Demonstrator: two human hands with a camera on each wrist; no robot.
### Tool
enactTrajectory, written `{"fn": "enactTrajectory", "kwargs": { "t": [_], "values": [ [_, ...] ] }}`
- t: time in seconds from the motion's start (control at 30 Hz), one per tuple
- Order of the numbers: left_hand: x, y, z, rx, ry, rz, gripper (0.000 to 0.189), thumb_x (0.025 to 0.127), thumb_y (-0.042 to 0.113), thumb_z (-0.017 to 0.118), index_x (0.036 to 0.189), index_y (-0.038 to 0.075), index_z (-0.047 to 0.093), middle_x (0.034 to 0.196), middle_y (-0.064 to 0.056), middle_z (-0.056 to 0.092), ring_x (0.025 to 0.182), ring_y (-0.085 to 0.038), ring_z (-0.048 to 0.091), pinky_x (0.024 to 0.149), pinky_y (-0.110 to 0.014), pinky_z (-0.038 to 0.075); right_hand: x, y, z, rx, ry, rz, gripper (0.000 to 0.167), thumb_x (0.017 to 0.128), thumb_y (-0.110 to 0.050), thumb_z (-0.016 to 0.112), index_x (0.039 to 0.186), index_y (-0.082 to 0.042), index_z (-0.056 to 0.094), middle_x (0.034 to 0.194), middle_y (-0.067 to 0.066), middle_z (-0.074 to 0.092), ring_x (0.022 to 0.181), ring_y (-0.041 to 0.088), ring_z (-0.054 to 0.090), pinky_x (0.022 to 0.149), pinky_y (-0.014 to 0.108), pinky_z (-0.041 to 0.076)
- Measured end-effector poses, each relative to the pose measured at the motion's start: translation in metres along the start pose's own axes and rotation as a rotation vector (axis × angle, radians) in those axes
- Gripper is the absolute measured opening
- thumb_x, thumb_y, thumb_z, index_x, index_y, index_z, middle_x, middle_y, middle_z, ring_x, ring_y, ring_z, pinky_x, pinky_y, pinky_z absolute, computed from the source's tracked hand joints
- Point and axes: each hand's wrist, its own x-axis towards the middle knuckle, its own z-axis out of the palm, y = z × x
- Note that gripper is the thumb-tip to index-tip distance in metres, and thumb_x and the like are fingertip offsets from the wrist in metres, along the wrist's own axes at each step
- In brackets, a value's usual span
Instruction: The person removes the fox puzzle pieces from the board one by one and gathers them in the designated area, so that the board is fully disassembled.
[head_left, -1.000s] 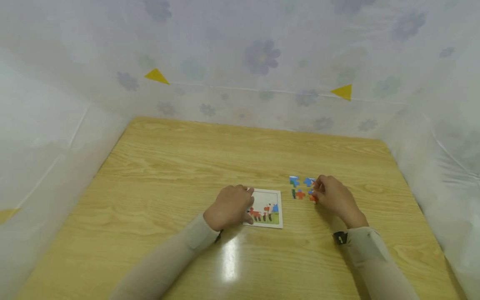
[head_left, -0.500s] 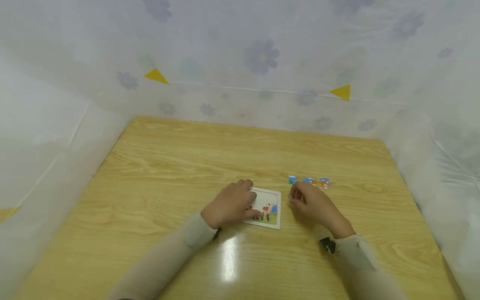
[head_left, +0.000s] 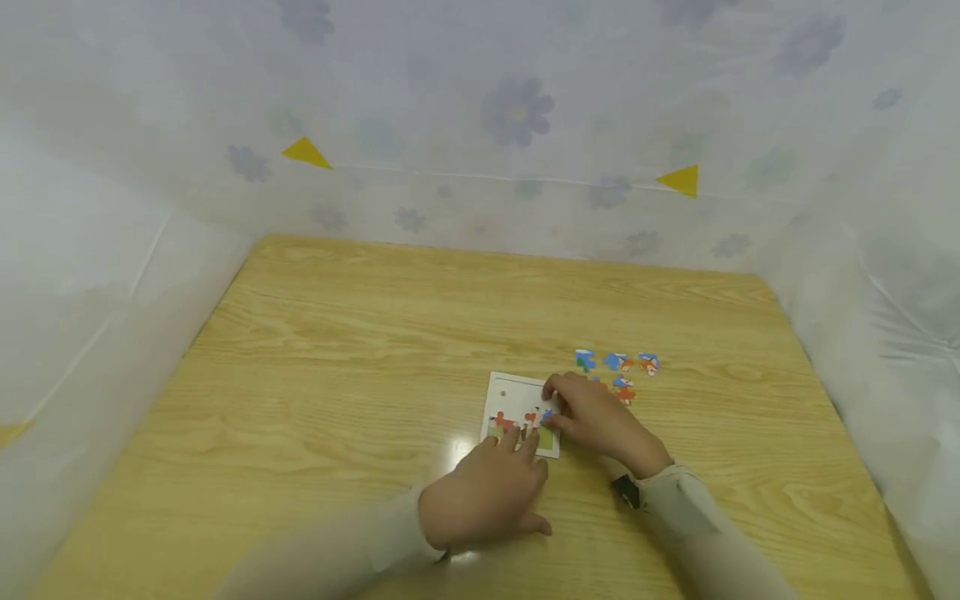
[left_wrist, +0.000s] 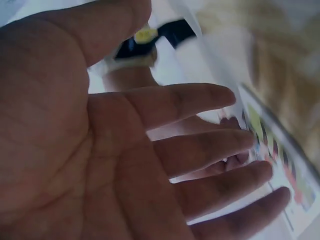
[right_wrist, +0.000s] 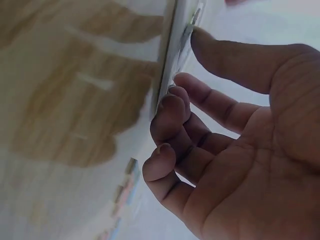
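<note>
A small white-framed jigsaw puzzle board (head_left: 521,392) lies on the table, with pictured pieces (head_left: 505,419) along its lower part and a bare upper part. My left hand (head_left: 487,492) reaches over the board's near edge, fingers straight and spread, fingertips overlapping the lower pieces. In the left wrist view its palm is bare. My right hand (head_left: 603,421) is at the board's right edge, thumb and index finger apart. In the right wrist view the thumb (right_wrist: 230,55) and bent fingers (right_wrist: 167,117) come right up to the board's edge (right_wrist: 167,55), and no piece shows between them.
Several loose jigsaw pieces (head_left: 617,362) lie right of the board, some partly behind my right hand. The wooden table (head_left: 337,333) is bordered by pale flowered sheeting (head_left: 450,108) carrying yellow triangles (head_left: 678,181).
My left hand has moved from the board's left side to its near edge, uncovering the upper left corner. The right hand has moved left, from the loose pieces to the board's right edge.
</note>
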Motion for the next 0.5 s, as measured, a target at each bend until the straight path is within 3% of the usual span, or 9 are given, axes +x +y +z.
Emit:
{"fn": "enactTrajectory", "kwargs": {
  "t": [0.23,0.5],
  "values": [
    [-0.003,0.016,0.010,-0.010,-0.090,0.001,0.082,0.083,0.081,0.059,0.141,0.023,0.061,0.156,-0.008,0.048,0.143,-0.031,0.046,0.106,-0.049,0.049,0.002,0.001,0.002,0.002,-0.040,0.018,0.019,0.092,-0.013,0.080,0.095,-0.011,0.061,0.089,-0.001,0.056,0.079,0.013,0.052,0.069,0.030,0.048],
    [-0.002,0.022,0.016,0.065,-0.079,0.008,0.090,0.082,0.085,0.056,0.147,0.024,0.055,0.157,-0.009,0.045,0.144,-0.033,0.042,0.106,-0.052,0.048,0.002,0.000,0.002,0.094,-0.074,0.012,0.018,0.092,-0.004,0.076,0.093,-0.009,0.058,0.087,0.000,0.054,0.077,0.014,0.050,0.068,0.029,0.046]
  ]
}}
